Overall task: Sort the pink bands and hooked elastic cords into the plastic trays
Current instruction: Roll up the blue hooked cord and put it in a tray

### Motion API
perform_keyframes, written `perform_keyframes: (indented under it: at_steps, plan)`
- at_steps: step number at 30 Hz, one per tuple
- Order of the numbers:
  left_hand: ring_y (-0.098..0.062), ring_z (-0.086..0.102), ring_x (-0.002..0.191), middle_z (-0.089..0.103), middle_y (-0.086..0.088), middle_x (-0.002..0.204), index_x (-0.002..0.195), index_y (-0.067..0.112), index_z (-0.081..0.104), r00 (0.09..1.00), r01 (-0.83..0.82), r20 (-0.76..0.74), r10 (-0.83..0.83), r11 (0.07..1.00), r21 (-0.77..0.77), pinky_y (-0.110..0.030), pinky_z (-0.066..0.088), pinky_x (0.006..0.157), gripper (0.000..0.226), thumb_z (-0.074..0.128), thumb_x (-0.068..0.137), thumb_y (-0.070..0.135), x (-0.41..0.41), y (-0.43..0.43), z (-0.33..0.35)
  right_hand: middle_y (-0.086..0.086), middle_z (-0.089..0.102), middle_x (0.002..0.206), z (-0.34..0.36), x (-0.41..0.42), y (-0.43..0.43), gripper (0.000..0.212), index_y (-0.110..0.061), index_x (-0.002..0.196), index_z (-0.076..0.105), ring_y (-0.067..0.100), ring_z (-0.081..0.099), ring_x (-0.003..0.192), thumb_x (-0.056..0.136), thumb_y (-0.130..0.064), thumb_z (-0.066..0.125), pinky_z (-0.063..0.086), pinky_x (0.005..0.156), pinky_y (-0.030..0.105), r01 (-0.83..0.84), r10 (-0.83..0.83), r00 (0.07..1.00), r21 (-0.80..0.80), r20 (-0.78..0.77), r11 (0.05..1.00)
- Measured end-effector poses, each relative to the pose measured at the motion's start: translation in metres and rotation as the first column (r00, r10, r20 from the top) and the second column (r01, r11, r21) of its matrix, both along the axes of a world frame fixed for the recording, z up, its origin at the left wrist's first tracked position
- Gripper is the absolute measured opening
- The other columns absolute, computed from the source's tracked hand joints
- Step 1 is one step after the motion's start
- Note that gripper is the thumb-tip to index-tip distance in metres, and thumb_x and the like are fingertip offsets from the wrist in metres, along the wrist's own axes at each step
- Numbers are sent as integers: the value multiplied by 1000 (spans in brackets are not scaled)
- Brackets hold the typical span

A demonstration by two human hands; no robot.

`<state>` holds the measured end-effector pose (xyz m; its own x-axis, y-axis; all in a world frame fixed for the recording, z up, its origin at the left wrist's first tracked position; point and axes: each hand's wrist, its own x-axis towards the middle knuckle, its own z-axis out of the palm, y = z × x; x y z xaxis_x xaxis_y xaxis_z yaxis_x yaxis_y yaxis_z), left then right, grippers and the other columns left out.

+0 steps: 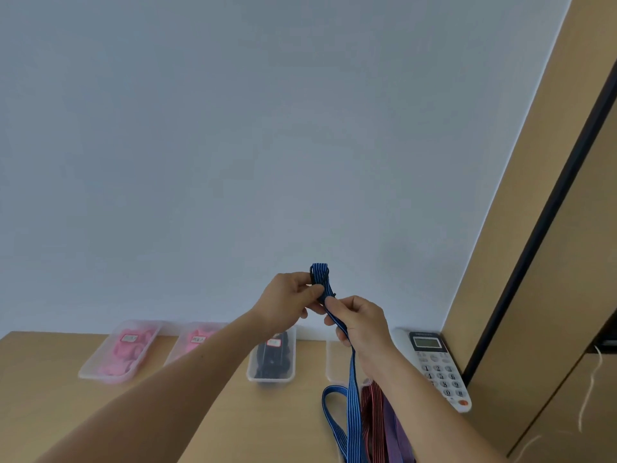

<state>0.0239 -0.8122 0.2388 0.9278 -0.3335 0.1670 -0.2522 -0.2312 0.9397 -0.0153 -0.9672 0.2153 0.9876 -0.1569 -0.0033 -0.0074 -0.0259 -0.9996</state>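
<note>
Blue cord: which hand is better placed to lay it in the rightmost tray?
Probably the right hand: it pinches the blue cord nearest that tray; the left hand grips the folded end farther left.

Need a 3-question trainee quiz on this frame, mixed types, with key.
1. True or false: the left hand and the right hand both hold the blue cord.
2. What lies in the leftmost tray? A pink bands; B coins; C screws.
3. Fill in: the phone lies on the person's ___ side.
Key: 1 true; 2 A; 3 right.
</note>
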Motion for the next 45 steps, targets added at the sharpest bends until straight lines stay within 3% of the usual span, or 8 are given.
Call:
perform_keyframes:
  at_steps: [8, 13, 25, 28, 31, 34, 39, 45]
  plan:
    - [-7, 64, 62, 71, 6, 69, 91, 21, 72, 957, -133, 269, 104, 987, 92, -22, 48, 57, 18, 56, 98, 20, -1, -13, -10, 3, 70, 62, 4, 1, 4, 33, -5, 78, 68, 13, 49, 42, 91, -35, 65, 37, 43, 22, 91, -90, 993, 1, -79, 996]
    - [-15, 46, 46, 53, 7, 55, 105, 11, 71, 658, -316, 753, 18, 914, 254, -27, 39, 47, 17, 56, 97, 13, -2, -6, -17, 6, 68, 60, 9, 2, 5, 39, -6, 81, 72, 15, 50, 43, 94, -39, 56, 37, 43, 25, 55, -46, 981, 47, -186, 997]
    - [-19, 64, 60, 73, -8, 102, 122, 0, 66, 464, -318, 863, -201, 871, 374, -24, 52, 51, 50, 67, 74, -15, 3, 7, -27, 6, 65, 65, -2, 3, 9, 47, -6, 88, 74, 12, 42, 44, 95, -48, 56, 31, 44, 23, -36, 52, 997, 253, -54, 967]
    - [-9, 68, 94, 67, -5, 126, 131, 9, 61, 669, -229, 739, -79, 924, 305, -28, 57, 84, 41, 57, 93, -4, 0, 8, -29, 4, 67, 69, -5, 1, 8, 44, -6, 90, 74, 11, 43, 45, 93, -47, 60, 33, 44, 22, -44, 47, 999, 248, -6, 968]
    - [1, 68, 94, 72, 4, 114, 131, 23, 61, 984, -78, 162, 79, 997, -14, -21, 54, 84, 34, 54, 98, 17, -6, 4, -20, 6, 72, 75, -3, -1, 7, 35, -12, 83, 76, 12, 46, 47, 91, -44, 64, 38, 45, 21, -62, 52, 997, 236, 49, 970]
    - [-15, 71, 94, 76, -1, 97, 103, 18, 76, 974, -7, -219, -53, 965, -264, -32, 54, 83, 28, 56, 95, 36, -8, 2, -8, 11, 74, 81, -1, -4, 7, 28, -12, 82, 76, 13, 49, 50, 91, -36, 66, 42, 48, 23, -75, 57, 994, 212, 92, 974]
    - [-25, 69, 101, 73, -12, 109, 106, 4, 71, 964, 88, -207, -165, 936, -340, -33, 55, 90, 25, 55, 98, 21, -11, 1, -6, 8, 66, 63, -1, -7, 8, 16, -16, 72, 76, 16, 51, 50, 84, -27, 75, 42, 48, 23, -61, 51, 996, 165, 69, 984]
    - [-28, 72, 86, 75, -15, 92, 101, 3, 72, 990, -32, -136, -21, 927, -373, -31, 58, 77, 19, 59, 97, 16, -15, -7, -2, 10, 67, 61, -1, -7, 12, 42, -9, 72, 69, 12, 47, 41, 88, -48, 67, 37, 40, 21, 6, -8, 1000, 90, 15, 996]
